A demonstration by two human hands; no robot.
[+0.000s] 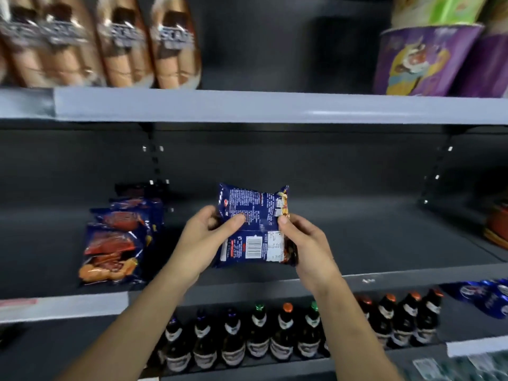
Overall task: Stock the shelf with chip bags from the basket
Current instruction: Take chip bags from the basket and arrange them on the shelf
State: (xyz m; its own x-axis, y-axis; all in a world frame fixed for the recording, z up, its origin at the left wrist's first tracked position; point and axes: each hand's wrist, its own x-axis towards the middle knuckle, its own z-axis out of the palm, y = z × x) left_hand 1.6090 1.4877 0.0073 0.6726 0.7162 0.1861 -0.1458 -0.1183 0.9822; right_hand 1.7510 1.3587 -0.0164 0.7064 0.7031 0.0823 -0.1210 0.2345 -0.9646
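A dark blue chip bag (pixel 254 215) is held upright over the middle shelf (pixel 357 243), its printed back and barcode facing me. My left hand (pixel 203 240) grips its left edge, thumb on the back. My right hand (pixel 308 243) grips its right edge, thumb near the seam. A row of several matching blue chip bags (pixel 112 248) stands on the same shelf to the left, fronts facing out. The basket is out of view.
Brown snack packs (pixel 96 42) and purple cups (pixel 420 59) fill the upper shelf. Dark bottles (pixel 286 334) line the lower shelf, with blue packets (pixel 486 295) at the right. A red item (pixel 499 226) sits at the middle shelf's right end.
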